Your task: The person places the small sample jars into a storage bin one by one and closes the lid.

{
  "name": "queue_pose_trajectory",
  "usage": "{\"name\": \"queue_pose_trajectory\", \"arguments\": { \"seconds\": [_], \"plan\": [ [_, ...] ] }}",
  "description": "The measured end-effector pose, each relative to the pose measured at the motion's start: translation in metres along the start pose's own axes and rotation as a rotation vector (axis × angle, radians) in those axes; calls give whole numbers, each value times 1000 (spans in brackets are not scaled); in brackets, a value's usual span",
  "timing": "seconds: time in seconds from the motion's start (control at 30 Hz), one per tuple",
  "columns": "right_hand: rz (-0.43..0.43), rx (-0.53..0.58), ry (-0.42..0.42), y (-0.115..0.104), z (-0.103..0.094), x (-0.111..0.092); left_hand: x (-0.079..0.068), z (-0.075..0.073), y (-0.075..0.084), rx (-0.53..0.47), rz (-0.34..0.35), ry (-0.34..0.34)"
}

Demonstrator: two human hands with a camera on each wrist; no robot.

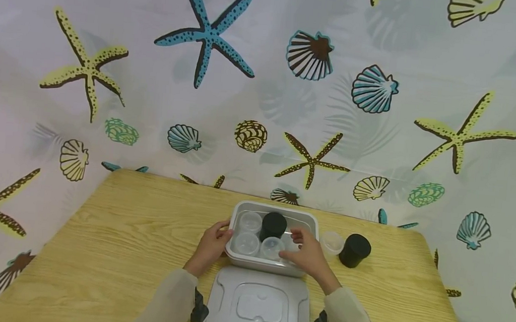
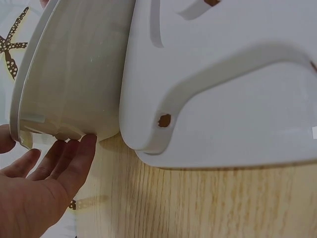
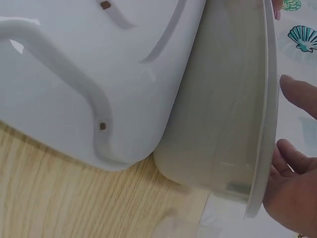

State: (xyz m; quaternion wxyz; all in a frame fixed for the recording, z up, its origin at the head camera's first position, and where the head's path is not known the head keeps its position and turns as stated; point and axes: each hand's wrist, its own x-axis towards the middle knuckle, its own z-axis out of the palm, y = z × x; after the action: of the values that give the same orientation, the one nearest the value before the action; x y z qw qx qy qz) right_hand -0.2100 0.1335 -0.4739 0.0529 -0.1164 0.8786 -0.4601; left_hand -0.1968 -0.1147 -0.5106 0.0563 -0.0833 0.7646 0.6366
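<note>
A grey-white plastic box (image 1: 263, 266) holds several clear plastic cups (image 1: 247, 243) and one black jar (image 1: 274, 223). My left hand (image 1: 213, 242) grips the box's left side, its thumb up at the rim. In the left wrist view, the fingers (image 2: 81, 161) press against the outer wall under the rim. My right hand (image 1: 307, 253) reaches over the box's right side. Its thumb and fingers curve round a clear cup (image 1: 290, 242), mostly hidden by the hand. Seen from the right wrist, the thumb (image 3: 299, 94) stands above the rim, and the box wall hides the cups.
A white lid (image 1: 259, 307) lies flat against the box's near side. Right of the box stand another clear cup (image 1: 332, 242) and a black jar (image 1: 354, 250). The wooden table (image 1: 143, 233) ends at a patterned curtain (image 1: 226, 108) behind the box.
</note>
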Motion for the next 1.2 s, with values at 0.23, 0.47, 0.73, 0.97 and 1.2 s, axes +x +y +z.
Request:
{"name": "queue_pose_trajectory", "arguments": {
  "seconds": [0.23,0.47,0.73,0.97,1.2],
  "plan": [
    [2,12,11,5,-6,-2,1,0,-1,-2,6,2],
    [11,25,39,7,-14,-4,2,1,-1,5,4,13],
    [22,21,54,7,-25,-10,2,2,0,5,-15,20],
    [47,12,63,10,-30,-12,1,1,-3,8,-18,21],
    [63,0,99,11,-36,-15,0,1,0,-1,-12,16]
  ]
}}
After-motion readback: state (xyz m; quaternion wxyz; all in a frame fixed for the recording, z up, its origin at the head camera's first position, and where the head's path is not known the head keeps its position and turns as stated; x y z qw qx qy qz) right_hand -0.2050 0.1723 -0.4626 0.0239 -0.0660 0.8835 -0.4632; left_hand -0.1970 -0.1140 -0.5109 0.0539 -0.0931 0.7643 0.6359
